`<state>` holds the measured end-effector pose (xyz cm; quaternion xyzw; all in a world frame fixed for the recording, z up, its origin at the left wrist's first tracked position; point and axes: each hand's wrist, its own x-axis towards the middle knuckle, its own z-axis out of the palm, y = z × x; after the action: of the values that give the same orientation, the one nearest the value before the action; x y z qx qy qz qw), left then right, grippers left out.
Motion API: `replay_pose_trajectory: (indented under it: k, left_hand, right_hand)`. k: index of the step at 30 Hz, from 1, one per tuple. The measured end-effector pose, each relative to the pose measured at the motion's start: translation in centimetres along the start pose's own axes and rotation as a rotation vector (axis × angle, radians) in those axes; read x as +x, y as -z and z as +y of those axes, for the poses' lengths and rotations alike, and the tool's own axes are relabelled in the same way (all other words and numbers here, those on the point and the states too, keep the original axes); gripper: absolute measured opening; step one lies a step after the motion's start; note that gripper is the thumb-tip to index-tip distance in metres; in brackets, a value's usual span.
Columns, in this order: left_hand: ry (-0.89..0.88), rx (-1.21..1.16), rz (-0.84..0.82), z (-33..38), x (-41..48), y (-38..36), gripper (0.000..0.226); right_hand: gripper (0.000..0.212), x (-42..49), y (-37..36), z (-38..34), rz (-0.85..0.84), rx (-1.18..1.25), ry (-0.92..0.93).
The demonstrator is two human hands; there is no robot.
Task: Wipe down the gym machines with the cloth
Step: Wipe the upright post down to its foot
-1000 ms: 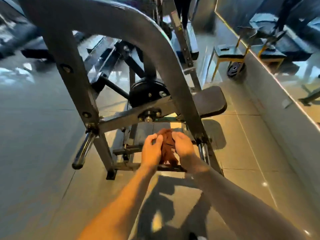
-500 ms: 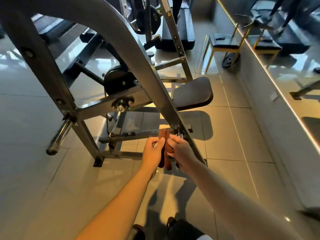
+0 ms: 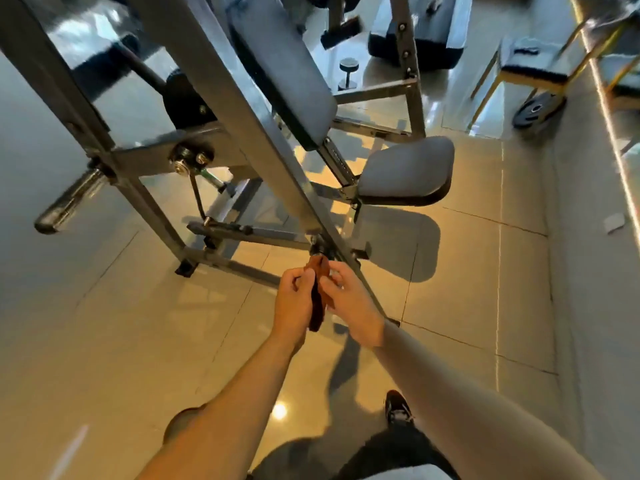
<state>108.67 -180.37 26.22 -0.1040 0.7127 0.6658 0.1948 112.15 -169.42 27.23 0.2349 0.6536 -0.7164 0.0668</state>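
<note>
Our left hand [image 3: 293, 301] and right hand [image 3: 350, 303] pinch the crumpled reddish-brown cloth [image 3: 316, 315] between curled fingers, just beside the grey steel machine frame [image 3: 239, 109]. We judge it mid-fold; next, press it onto the slanted strut.

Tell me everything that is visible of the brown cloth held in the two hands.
The cloth is reddish brown, soft-looking fabric, bunched into a narrow upright strip. The left hand and the right hand hold it between them, fingers curled against its sides. Its upper end reaches toward the lower joint of the machine frame; whether it touches is unclear. Its lower end hangs loose beside the left wrist.
</note>
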Motion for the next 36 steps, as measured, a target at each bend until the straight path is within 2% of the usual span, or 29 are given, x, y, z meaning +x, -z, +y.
replay_pose_trajectory:
  k: [5, 7, 9, 15, 19, 22, 25, 30, 36]
  left_hand:
    - [0.054, -0.156, 0.188, -1.7, -0.2, -9.2, 0.018]
    - [0.075, -0.233, 0.234, -1.5, -0.8, -11.0, 0.024]
    - [0.068, -0.235, 0.248, -0.9, -0.8, -11.9, 0.031]
    - [0.047, -0.191, 0.235, 0.4, 1.1, -12.9, 0.022]
    - [0.033, -0.193, 0.280, 0.6, 2.4, -14.6, 0.026]
    - [0.038, -0.143, 0.336, -0.7, 3.2, -15.9, 0.034]
    - [0.092, -0.091, 0.393, -2.6, 5.0, -16.5, 0.039]
    - [0.157, -0.079, 0.527, -5.0, 9.6, -18.5, 0.040]
    - [0.149, -0.167, 0.651, -8.4, 12.7, -21.7, 0.038]
  right_hand:
    - [0.024, 2.1, 7.9, -1.3, -0.069, -0.097, -0.026]
    - [0.022, 2.3, 9.9, -1.8, -0.083, -0.145, -0.026]
    - [0.019, 2.8, 11.0, -2.2, -0.093, -0.147, -0.025]
    - [0.024, 5.9, 11.5, -2.3, -0.142, -0.156, -0.019]
    - [0.031, 8.5, 12.9, -1.8, -0.183, -0.282, 0.057]
    - [0.028, 11.3, 15.2, -1.5, -0.120, -0.414, 0.076]
    - [0.031, 15.0, 17.2, -1.0, 0.045, -0.355, 0.000]
    - [0.029, 20.5, 16.7, 0.1, -0.179, -0.493, 0.052]
    - [0.023, 23.9, 15.1, 1.9, -0.361, -0.569, 0.334]
